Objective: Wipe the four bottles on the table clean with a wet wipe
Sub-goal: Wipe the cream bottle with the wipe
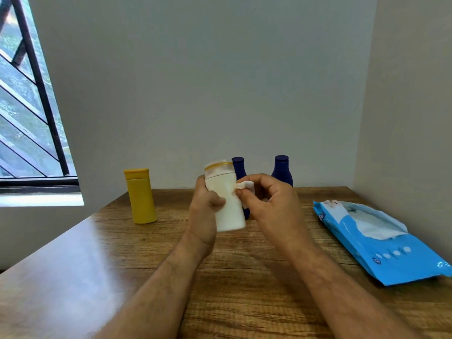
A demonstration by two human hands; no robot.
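Observation:
My left hand [204, 211] grips a white bottle [227, 204] with a clear, yellow-ringed cap and holds it above the wooden table [244, 265]. My right hand [271, 201] pinches a small white wet wipe [247, 187] against the bottle's right side. A yellow bottle [141, 195] stands upright to the left. Two dark blue bottles stand at the back: one [238, 166] mostly hidden behind the white bottle and my fingers, the other [281, 170] partly hidden behind my right hand.
A blue pack of wet wipes [381, 243] lies on the right side of the table with its flap open and a wipe sticking out. Walls close in behind and on the right. A window [29, 106] is at the left.

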